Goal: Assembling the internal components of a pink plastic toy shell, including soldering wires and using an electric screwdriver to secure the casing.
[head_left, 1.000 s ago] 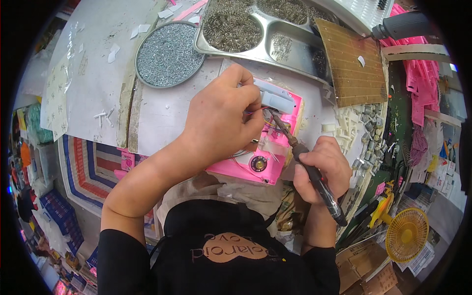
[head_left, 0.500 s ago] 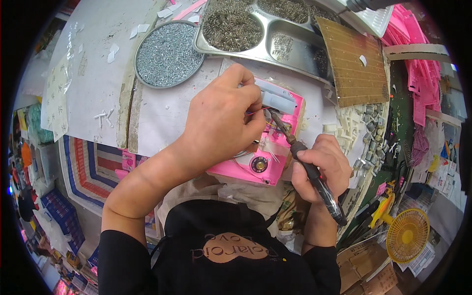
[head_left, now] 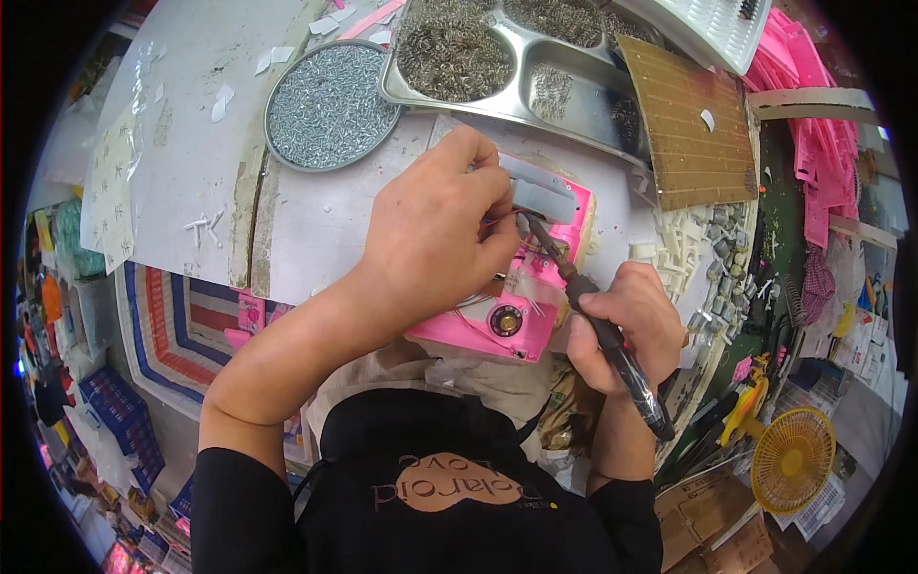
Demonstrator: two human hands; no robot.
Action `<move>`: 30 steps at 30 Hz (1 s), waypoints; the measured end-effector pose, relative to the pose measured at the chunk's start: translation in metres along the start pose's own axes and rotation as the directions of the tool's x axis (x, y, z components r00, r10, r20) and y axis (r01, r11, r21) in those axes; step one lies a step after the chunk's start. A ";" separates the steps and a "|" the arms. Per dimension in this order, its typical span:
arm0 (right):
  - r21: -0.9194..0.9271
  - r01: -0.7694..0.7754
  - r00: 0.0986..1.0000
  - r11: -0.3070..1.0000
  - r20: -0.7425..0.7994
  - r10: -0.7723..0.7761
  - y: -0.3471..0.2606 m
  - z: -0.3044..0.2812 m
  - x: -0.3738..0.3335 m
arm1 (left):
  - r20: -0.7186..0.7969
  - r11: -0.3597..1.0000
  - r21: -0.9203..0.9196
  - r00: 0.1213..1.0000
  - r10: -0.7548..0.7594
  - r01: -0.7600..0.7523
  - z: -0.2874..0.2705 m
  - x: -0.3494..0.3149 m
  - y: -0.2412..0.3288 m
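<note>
A pink plastic housing (head_left: 469, 330) lies on the bench in front of me, with thin wires, a round black speaker-like part (head_left: 505, 320) and a grey plastic block (head_left: 545, 199) in it. My right hand (head_left: 633, 325) grips a soldering iron (head_left: 612, 346) by its dark handle. The iron's tip reaches in among the wires beside the grey block. Over the housing's left side, my left hand (head_left: 440, 215) is closed, thumb and fingers pinched near the iron's tip. A thin wire shows at those fingertips; the rest of the grip is hidden.
A round tray of small silvery screws (head_left: 332, 105) stands at the back left. Behind the housing is a metal compartment tray (head_left: 535, 124) of small springs, with a brown board (head_left: 688, 124) leaning at its right. White plastic pieces and small metal parts (head_left: 712, 258) lie at right, near a yellow fan (head_left: 793, 461).
Both hands and the soldering iron hold nearly the same place. The whole view has shifted very slightly; nothing is visibly taken up or let go.
</note>
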State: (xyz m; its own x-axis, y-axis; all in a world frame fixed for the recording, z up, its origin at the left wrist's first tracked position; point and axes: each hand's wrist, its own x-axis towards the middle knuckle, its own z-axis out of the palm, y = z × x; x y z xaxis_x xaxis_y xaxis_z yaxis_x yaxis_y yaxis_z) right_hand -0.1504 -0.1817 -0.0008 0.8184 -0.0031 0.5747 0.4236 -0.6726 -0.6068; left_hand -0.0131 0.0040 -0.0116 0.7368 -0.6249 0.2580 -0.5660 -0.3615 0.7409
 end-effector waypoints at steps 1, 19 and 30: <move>-0.003 -0.002 1.000 1.000 0.001 0.002 -0.001 -0.001 0.001 | 0.003 1.000 0.006 1.000 -0.004 0.004 0.000 0.000 0.001; 0.047 -0.077 0.995 0.996 -0.061 0.080 -0.009 -0.007 -0.010 | -0.001 1.000 0.014 1.000 0.007 -0.007 0.001 -0.001 0.001; 0.052 -0.065 0.994 0.997 -0.080 0.069 -0.011 -0.013 -0.011 | -0.007 1.000 0.015 1.000 0.018 -0.018 -0.001 -0.002 0.001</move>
State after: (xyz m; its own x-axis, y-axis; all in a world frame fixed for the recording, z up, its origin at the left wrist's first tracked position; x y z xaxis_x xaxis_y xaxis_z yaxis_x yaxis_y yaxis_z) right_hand -0.1694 -0.1841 0.0063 0.8123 -0.1087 0.5730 0.3888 -0.6316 -0.6708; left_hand -0.0150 0.0051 -0.0104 0.7290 -0.6265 0.2758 -0.5847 -0.3605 0.7267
